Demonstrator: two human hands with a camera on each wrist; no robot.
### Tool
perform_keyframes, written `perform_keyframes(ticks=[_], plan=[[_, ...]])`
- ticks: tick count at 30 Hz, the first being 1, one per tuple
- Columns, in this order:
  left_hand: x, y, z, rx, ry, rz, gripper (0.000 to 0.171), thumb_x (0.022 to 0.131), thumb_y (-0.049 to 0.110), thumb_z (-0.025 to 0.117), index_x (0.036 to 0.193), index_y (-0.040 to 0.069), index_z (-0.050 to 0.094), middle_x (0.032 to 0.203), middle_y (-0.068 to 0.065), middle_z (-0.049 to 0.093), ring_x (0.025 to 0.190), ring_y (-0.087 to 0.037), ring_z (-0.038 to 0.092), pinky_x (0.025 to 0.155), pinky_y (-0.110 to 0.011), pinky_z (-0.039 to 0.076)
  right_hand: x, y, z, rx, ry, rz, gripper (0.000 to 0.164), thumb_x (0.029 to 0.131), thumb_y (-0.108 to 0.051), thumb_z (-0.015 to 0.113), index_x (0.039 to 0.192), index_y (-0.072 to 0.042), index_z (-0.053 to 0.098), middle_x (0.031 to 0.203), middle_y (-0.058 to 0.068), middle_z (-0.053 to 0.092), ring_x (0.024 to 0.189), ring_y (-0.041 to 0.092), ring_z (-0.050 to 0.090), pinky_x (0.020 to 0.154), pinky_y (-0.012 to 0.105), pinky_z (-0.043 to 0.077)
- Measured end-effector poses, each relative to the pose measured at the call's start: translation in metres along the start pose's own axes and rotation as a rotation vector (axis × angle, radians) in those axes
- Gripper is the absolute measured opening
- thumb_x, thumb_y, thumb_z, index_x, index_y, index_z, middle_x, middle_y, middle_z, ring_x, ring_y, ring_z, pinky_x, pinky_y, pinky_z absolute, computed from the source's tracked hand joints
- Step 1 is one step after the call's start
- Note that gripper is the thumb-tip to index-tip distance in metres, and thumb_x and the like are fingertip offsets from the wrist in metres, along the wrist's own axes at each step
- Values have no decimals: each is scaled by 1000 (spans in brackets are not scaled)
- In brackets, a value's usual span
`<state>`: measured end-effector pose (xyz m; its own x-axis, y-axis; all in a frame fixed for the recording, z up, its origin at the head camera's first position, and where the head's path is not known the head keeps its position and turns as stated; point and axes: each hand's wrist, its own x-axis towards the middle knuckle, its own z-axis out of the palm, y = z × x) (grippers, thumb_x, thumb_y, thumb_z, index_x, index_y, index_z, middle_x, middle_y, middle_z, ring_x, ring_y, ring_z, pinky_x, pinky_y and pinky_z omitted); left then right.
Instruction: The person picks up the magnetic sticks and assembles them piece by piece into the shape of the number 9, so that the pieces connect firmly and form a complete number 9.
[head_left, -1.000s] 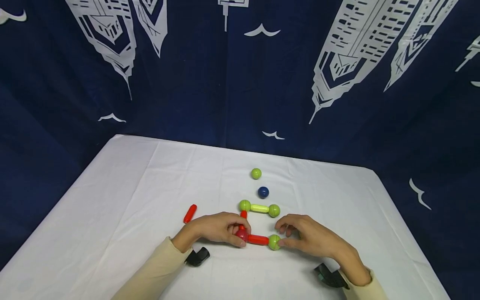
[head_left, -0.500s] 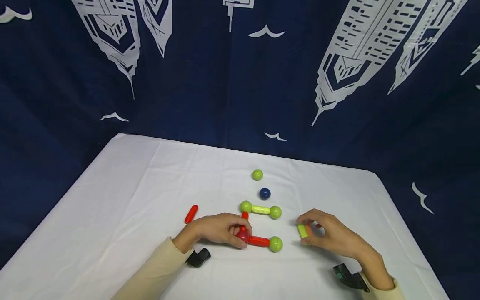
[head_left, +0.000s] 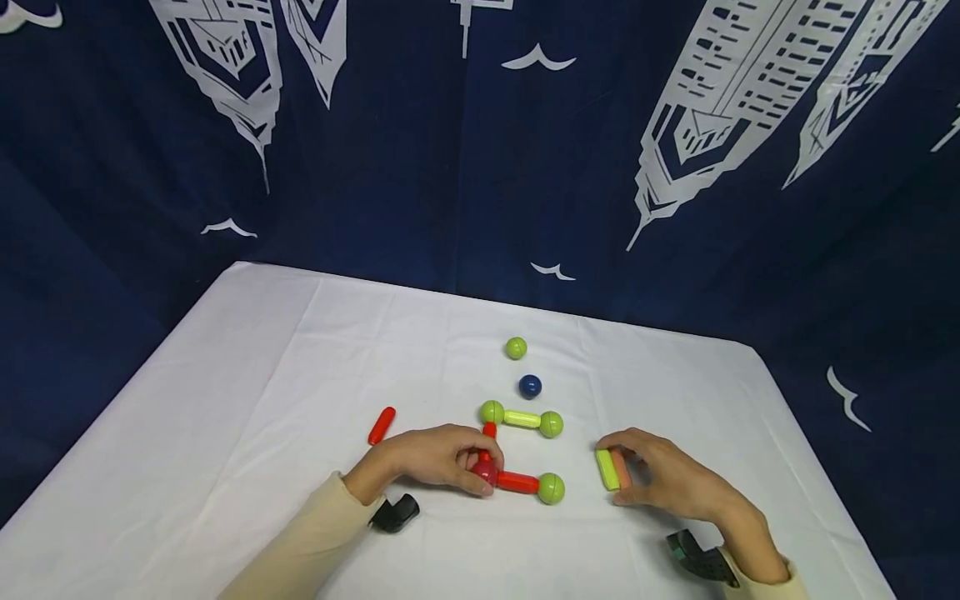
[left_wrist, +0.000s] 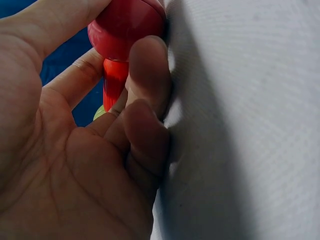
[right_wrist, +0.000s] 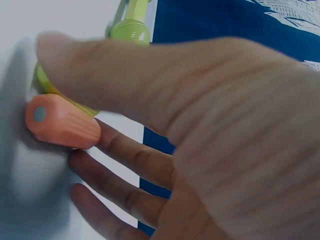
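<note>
the left hand (head_left: 442, 457) curls thumb and fingers round the red ball (head_left: 484, 472), a corner of the three-sided frame (head_left: 517, 482) on the worktop (head_left: 300, 375). the right hand (head_left: 671, 477) arches half-open about the lime stick (head_left: 607, 469) and orange stick (head_left: 621, 468), side by side right of the frame; i can't tell if it grips them. i'd hold that corner lightly but still, part the sticks before lifting one, and pinch it mid-length, ends clear of the fingertips.

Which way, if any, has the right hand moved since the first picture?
Yes: the right hand has moved rightward, away from the round green ball capping the crosswise red rod; white cloth now shows between them.
</note>
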<state>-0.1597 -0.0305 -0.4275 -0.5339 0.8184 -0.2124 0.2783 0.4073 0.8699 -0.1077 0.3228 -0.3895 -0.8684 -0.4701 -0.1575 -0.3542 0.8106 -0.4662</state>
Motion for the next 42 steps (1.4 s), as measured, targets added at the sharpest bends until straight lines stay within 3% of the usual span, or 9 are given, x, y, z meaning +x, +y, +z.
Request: perform_keyframes(ticks=[5,19,25,29,35,42], plan=[[0,1,0,5,3,3,21,88,22,78,106,26,68,70,6,47,60,-5,43,60,-19,33,2,1,3,-46,46,-17,58,78,-31,86,127,-13,61,121,-3,64,106,14,59,93,38,50],[0,-1,2,-18,12,-7,22,88,21,78,106,26,68,71,5,47,60,-7,43,60,-19,33,7,-4,7,-45,122,9,51,85,-38,80,124,-11,62,107,-9,63,96,10,61,83,33,52],[0,1,2,-27,9,-10,22,88,21,78,106,26,68,71,5,47,60,-7,44,60,-19,33,8,-6,12,-1,172,-57,40,91,-36,74,124,-15,65,111,-9,61,94,9,59,81,30,51],[0,2,2,-27,8,-11,22,88,20,78,106,25,68,71,5,47,60,-7,43,60,-19,33,11,-11,15,29,217,-103,35,87,-26,79,120,-18,70,114,-9,59,91,12,58,79,28,50],[-1,3,1,-16,0,-10,22,88,21,78,107,25,68,70,5,46,60,-6,42,60,-19,32,17,-21,24,40,276,-119,45,75,-5,86,116,-17,71,119,-6,55,92,7,62,79,28,53],[-3,4,-1,-15,0,-3,21,88,21,78,107,24,68,70,5,46,59,-7,42,60,-19,31,19,-26,27,160,281,-114,48,76,2,84,120,-13,68,122,0,52,92,5,69,79,30,58]])
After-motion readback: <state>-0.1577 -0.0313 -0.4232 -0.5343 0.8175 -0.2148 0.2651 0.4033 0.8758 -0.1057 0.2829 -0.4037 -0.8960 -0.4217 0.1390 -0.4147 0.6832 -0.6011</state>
